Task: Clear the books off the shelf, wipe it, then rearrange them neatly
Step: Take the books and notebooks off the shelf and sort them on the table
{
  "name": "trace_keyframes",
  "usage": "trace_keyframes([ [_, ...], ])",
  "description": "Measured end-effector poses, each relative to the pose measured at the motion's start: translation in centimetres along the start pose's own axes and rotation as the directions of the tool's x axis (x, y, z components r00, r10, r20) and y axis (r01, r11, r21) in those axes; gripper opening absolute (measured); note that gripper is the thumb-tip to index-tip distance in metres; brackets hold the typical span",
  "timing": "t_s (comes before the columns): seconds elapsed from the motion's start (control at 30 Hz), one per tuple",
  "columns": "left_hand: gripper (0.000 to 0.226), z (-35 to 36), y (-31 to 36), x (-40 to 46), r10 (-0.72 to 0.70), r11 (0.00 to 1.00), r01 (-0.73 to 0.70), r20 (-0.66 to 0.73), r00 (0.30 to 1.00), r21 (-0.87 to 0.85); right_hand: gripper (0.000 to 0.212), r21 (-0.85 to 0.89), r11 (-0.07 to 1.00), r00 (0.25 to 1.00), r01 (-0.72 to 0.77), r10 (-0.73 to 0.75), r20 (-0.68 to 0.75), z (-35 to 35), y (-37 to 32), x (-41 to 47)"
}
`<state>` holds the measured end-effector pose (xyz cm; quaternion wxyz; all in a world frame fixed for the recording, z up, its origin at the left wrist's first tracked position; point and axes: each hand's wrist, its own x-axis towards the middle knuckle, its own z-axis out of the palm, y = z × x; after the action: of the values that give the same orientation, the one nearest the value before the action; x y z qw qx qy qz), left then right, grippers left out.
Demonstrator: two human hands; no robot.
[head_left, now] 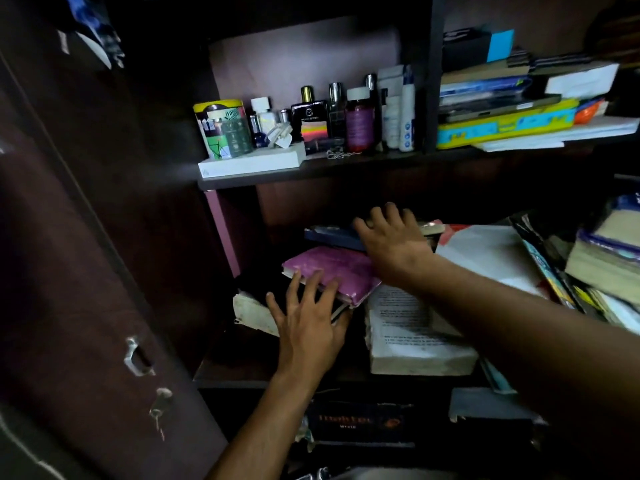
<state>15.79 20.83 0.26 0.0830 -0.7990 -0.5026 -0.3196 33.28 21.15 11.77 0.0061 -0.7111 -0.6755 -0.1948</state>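
A purple-covered book (337, 268) lies on top of a pile on the dark middle shelf (239, 374). My left hand (308, 323) rests at its front edge, fingers spread over the cover and the books beneath. My right hand (391, 237) reaches deeper, fingers spread flat on a dark blue book (332, 237) behind the purple one. A thick worn book with printed pages (415, 341) lies to the right, partly under my right forearm. A pale worn book (252, 311) sits at the bottom left of the pile.
The upper shelf (346, 168) carries perfume bottles (308, 112), a yellow-lidded tin (221, 128) and a white box (249, 162). Stacked books and boxes (505, 123) fill the upper right. More books (602, 265) lean at right. The open cupboard door (86, 271) stands left.
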Motion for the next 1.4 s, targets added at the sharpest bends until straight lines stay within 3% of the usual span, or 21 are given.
trace_keyframes([
  [0.1, 0.060, 0.2, 0.0, -0.3, -0.002, 1.000, 0.002, 0.007, 1.000, -0.018, 0.065, -0.195, 0.981, 0.990, -0.014, 0.041, 0.135, 1.8, 0.8, 1.2],
  [0.27, 0.062, 0.9, -0.2, -0.4, 0.022, 1.000, -0.022, -0.060, 0.998, -0.006, 0.053, -0.213, 0.977, 0.995, 0.009, 0.011, 0.095, 3.7, 1.3, 2.3],
  [0.43, 0.056, 1.4, -0.4, -0.6, 0.038, 0.999, -0.036, -0.094, 0.995, 0.026, 0.050, -0.163, 0.983, 0.993, 0.081, -0.066, 0.093, 2.6, 2.3, 2.8],
  [0.6, 0.042, 0.7, -0.4, -0.4, 0.041, 0.999, -0.043, -0.113, 0.993, -0.016, 0.054, 0.005, 0.997, 0.996, 0.078, -0.078, 0.054, -0.6, 2.4, 1.9],
  [0.77, 0.040, -3.1, -2.2, -0.7, 0.053, 0.995, -0.062, -0.118, 0.992, -0.073, 0.054, -0.027, 0.957, 0.953, 0.289, -0.290, -0.090, -4.9, 0.4, -2.4],
  [0.9, 0.046, -7.5, -4.9, -3.3, -0.047, 0.997, 0.037, -0.148, 0.988, -0.074, 0.069, -0.010, 0.899, 0.888, 0.439, -0.435, -0.146, -6.6, -2.0, -8.3],
  [0.97, 0.044, -8.5, -6.0, -5.7, -0.081, 0.983, 0.063, -0.102, 0.992, -0.175, 0.077, -0.006, 0.880, 0.866, 0.475, -0.469, -0.173, -5.9, -3.0, -11.0],
  [1.07, 0.047, -9.2, -6.3, -8.9, -0.142, 0.901, 0.103, -0.061, 0.988, -0.422, 0.087, 0.027, 0.880, 0.866, 0.475, -0.462, -0.192, -3.4, -3.4, -14.1],
  [1.17, 0.057, -9.7, -4.4, -10.0, -0.304, 0.775, 0.252, 0.007, 0.953, -0.580, 0.098, 0.035, 0.892, 0.875, 0.450, -0.433, -0.215, -1.3, -2.9, -15.7],
  [1.27, 0.047, -10.5, -1.1, -9.8, -0.496, 0.555, 0.379, 0.071, 0.865, -0.741, 0.096, 0.148, 0.923, 0.921, 0.355, -0.318, -0.225, -0.6, -2.6, -16.4],
  [1.4, 0.045, -10.8, 3.9, -10.7, -0.700, 0.441, 0.369, -0.056, 0.712, -0.818, 0.084, 0.154, 0.955, 0.956, 0.252, -0.221, -0.194, -0.6, -2.4, -16.8],
])
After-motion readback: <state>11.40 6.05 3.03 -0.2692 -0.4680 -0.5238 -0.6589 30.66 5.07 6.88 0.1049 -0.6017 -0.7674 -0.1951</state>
